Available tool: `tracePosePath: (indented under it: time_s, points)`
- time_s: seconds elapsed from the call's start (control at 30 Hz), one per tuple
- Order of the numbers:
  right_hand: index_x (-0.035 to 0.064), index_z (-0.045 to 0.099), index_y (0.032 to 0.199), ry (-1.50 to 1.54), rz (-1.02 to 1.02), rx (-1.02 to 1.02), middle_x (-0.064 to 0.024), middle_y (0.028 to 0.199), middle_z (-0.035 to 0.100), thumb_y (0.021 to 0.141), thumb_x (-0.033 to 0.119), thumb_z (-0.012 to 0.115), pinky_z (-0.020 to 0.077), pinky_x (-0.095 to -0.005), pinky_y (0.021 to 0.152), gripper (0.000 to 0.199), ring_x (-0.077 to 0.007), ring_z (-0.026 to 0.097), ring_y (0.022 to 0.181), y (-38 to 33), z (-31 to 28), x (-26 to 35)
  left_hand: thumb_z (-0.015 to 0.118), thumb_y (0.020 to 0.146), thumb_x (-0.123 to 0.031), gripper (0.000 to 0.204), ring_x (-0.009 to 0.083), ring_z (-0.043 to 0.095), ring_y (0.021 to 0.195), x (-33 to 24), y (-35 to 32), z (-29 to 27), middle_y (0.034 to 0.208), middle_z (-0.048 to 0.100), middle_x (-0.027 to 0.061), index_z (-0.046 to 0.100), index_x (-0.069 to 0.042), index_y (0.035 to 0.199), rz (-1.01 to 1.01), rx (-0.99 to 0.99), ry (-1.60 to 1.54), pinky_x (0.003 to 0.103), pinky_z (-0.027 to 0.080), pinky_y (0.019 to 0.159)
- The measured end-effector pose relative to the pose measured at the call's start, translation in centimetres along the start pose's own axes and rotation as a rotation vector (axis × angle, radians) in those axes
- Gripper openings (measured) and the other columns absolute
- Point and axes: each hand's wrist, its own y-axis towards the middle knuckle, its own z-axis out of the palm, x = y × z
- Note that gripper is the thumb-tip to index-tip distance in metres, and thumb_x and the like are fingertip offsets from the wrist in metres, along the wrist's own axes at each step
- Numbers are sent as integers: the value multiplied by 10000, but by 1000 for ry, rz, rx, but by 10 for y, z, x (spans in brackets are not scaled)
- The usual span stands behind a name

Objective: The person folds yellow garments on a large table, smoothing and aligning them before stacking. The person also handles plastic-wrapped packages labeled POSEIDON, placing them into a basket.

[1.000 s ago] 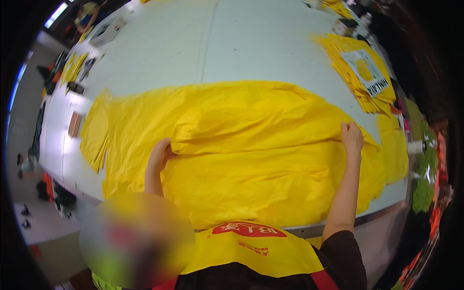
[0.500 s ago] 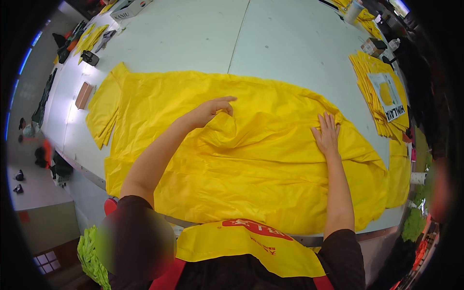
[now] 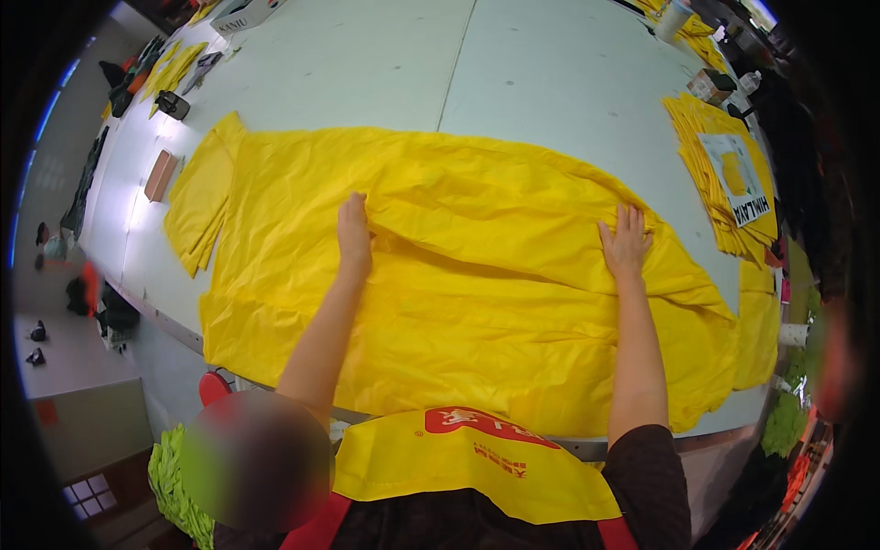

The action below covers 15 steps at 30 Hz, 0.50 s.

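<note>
A large yellow garment [image 3: 477, 357] of thin, creased fabric spreads across the pale table in front of me, with a sleeve-like part at its left end. My left hand [image 3: 354, 236] rests on its middle left, fingers stretched out beside a long raised fold; the thumb side faces right. Flat on the upper right part lies my right hand [image 3: 627, 243], its fingers spread over bunched cloth. Neither hand visibly grips the fabric.
Folded yellow pieces [image 3: 701, 174] are stacked at the right with a printed sheet [image 3: 733, 174] on top. A brown tray [image 3: 160, 176] and a black object [image 3: 171, 104] stand left. A cardboard box [image 3: 709, 87] and a cup [image 3: 674, 20] are far right.
My left hand has moved left and nearer from the bunched middle cloth, which now lies in a longer, flatter fold. My right hand has stayed almost in place.
</note>
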Motion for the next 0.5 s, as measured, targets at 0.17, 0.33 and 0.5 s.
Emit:
tracePosePath:
  time_s: [0.17, 0.33, 0.5]
  points:
    - [112, 357, 1345, 16, 16, 11, -117, 1431, 289, 875, 483, 452, 169, -594, 1013, 606, -275, 229, 1333, 2, -5, 3, 625, 849, -235, 275, 90, 527, 788, 11, -59, 26, 906, 558, 51, 535, -26, 1004, 167, -108, 103, 234, 459, 599]
    - [117, 346, 1353, 16, -5, 3, -122, 1433, 285, 878, 485, 444, 165, -593, 1014, 609, -279, 228, 1334, 2, -4, 2, 522, 919, -237, 199, 73, 516, 666, -12, -50, 48, 783, 562, -4, 564, -46, 879, 123, -75, -337, 235, 464, 603]
    - [117, 336, 1361, -2, 2, 35, -129, 1440, 272, 881, 484, 436, 163, -593, 1012, 612, -280, 219, 1339, 3, -3, -2, 429, 953, -200, 243, 71, 481, 587, -78, -68, 39, 661, 543, 14, 561, -10, 876, 631, 155, 10, 229, 405, 545]
